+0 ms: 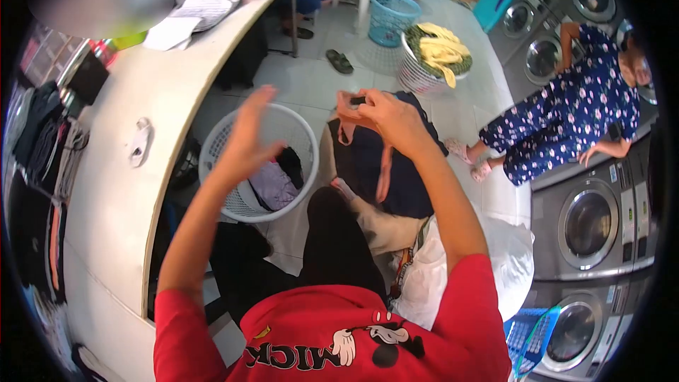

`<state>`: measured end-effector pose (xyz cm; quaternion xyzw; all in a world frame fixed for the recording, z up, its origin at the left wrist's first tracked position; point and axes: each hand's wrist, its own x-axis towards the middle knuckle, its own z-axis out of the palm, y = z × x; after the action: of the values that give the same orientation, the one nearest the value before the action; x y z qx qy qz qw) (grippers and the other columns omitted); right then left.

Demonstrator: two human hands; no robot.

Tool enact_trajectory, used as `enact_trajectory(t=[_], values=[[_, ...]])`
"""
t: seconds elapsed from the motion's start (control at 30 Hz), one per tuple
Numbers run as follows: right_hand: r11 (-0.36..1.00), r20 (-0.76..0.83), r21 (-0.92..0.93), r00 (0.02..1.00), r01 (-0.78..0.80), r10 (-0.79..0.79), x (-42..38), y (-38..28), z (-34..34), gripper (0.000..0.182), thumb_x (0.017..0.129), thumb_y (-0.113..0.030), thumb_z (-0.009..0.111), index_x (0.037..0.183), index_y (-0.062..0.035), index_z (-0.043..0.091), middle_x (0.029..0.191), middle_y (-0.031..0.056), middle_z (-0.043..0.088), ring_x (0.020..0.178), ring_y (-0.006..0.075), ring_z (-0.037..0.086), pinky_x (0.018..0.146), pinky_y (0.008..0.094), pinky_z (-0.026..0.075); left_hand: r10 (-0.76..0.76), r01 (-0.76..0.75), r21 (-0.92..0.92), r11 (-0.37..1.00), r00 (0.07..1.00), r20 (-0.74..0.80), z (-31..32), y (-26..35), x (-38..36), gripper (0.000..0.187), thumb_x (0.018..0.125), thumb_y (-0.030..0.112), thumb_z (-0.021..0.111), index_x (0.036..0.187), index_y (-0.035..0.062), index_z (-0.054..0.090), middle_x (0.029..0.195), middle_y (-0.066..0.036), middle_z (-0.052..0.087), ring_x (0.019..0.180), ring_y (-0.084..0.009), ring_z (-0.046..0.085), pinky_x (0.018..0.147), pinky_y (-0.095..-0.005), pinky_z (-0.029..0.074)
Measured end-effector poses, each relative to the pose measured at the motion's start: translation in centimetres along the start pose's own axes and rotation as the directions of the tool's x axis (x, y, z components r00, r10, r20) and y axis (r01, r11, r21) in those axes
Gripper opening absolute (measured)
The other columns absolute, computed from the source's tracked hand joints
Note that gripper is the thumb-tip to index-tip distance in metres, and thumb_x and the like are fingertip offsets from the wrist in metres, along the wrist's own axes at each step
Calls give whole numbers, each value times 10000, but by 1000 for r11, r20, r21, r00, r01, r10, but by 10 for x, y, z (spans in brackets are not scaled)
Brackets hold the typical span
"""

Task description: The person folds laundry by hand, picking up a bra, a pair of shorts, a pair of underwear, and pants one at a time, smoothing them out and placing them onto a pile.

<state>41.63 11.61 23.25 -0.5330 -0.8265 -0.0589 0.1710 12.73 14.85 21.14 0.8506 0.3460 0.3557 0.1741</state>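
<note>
My left hand [249,138], fingers apart and holding nothing, hovers over a white plastic laundry basket [309,138]. Lavender cloth [274,185] and black cloth [291,163] lie inside that basket. To the right, my right hand [387,119] pinches a small pinkish-brown garment [346,107] with narrow, strap-like parts; its exact kind I cannot tell. Below the right hand spreads a dark navy cloth [407,187], with a pinkish-brown strip [384,175] hanging over it. Cream patterned cloth [385,226] lies closer to my knees.
A long pale table [106,240] runs along the left, with papers [212,3] at its far end. White bagged laundry [506,258] sits at my right. Behind are a blue basket [391,18] and a full basket [423,79]. A person [559,120] stands by washing machines [588,219].
</note>
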Motion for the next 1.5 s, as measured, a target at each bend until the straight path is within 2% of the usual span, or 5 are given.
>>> enact_trajectory(t=[0.2, 0.47, 0.97, 1.13, 1.5], values=[[938, -172, -74, 922, 339, -347, 36, -55, -78, 103, 742, -85, 538, 840, -113, 526, 864, 44, 482, 845, 219, 571, 593, 351, 484, -35, 47, -166, 985, 996, 77, 16, 35, 32, 717, 611, 96, 710, 1256, 71, 398, 1193, -154, 487, 1096, -317, 476, 931, -408, 357], [991, -209, 131, 976, -31, 59, 44, -35, -71, 202, 722, -158, 627, 820, -81, 468, 758, 92, 567, 682, 322, 569, 564, 404, 428, -254, 236, -389, 891, 967, 6, -18, 43, 9, 347, 732, 35, 669, 1026, 47, 484, 947, -63, 557, 867, -172, 565, 713, -286, 459], [692, -152, 720, 965, -42, 216, -15, -56, -2, 180, 713, 83, 545, 852, -32, 536, 797, 71, 490, 633, 162, 533, 576, 276, 416, 146, -42, 521, 852, 976, -159, -29, 19, -3, 325, 662, 27, 573, 977, 93, 612, 1086, -59, 506, 968, -257, 501, 763, -331, 480], [789, -371, 586, 805, -185, 464, -25, -60, 1, 149, 706, 75, 550, 808, -30, 525, 756, 59, 491, 628, 197, 506, 563, 283, 399, 184, -50, 502, 863, 958, -220, -24, 22, 1, 323, 663, 13, 564, 980, 65, 602, 1080, -63, 519, 984, -257, 498, 775, -345, 476], [896, -221, 414, 973, 159, -71, -56, -124, 36, 240, 736, -136, 659, 959, -91, 586, 905, 68, 545, 802, 240, 546, 675, 341, 464, -79, 26, -134, 991, 909, -408, -7, 24, 7, 250, 793, -18, 493, 1028, 15, 569, 960, -134, 552, 845, -324, 560, 733, -343, 460]])
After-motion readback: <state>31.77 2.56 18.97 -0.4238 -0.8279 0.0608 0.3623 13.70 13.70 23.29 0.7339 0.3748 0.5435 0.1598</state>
